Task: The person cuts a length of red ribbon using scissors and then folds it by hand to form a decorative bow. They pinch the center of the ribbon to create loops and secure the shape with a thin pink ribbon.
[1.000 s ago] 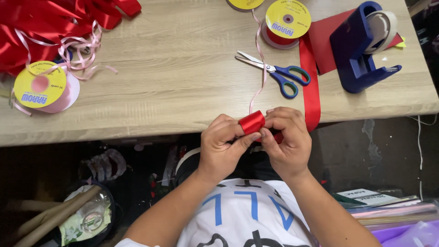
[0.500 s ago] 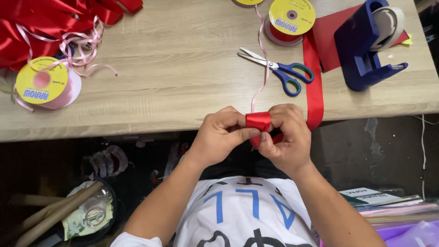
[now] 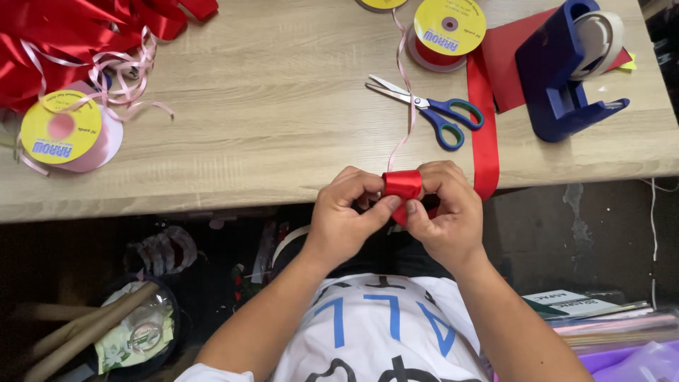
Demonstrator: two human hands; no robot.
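Both hands meet just off the near edge of the table (image 3: 283, 170). Left hand (image 3: 344, 216) and right hand (image 3: 447, 212) have their grip closed on a folded red ribbon loop (image 3: 402, 185), thumbs pressing from below and fingertips curled over the top. I judge the pinch keeps the satin folds from springing open.

From the right hand's grip a wide red ribbon strip (image 3: 484, 134) runs away across the table to a yellow-capped red ribbon spool (image 3: 447, 32), so the feed stays taut and straight. A thin pink ribbon strand (image 3: 406, 92) trails from the loop toward the far edge.

Just beyond the grip lie blue-handled scissors (image 3: 431, 110), blades parted, within reach. Farther right stands a blue tape dispenser (image 3: 566, 71) on a red sheet (image 3: 506, 60). Far left of the grip: a pink ribbon spool (image 3: 67, 134) with loose curls, and a heap of red ribbon (image 3: 64, 35).

Surface is pale wood grain. Beneath the table, dark floor clutter; a clear bin (image 3: 134, 332) holding paper rolls sits lower left.
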